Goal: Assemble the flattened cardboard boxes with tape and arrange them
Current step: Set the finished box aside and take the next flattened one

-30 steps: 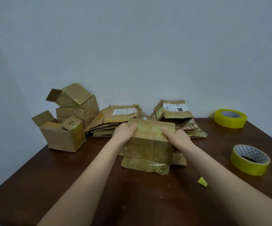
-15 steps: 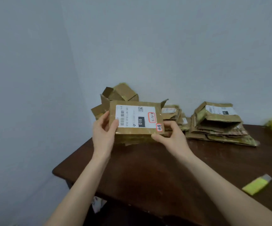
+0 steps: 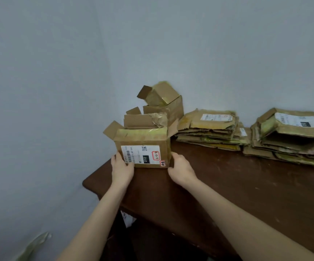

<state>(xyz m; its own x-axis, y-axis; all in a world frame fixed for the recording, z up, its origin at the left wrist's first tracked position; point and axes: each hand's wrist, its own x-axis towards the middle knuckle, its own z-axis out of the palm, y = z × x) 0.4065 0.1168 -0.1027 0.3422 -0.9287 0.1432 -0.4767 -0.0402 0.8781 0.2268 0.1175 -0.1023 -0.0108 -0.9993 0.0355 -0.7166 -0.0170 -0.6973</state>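
Brown labelled cardboard box [image 3: 143, 146] is gripped by left hand [image 3: 122, 170] and right hand [image 3: 180, 171], fingers curled round its lower corners. Being so near the left edge of the dark wooden table [image 3: 227, 185], it could be pushed off.

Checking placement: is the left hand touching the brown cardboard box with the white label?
Touching. Head view shows the left hand wrapping the lower left corner of the brown cardboard box.
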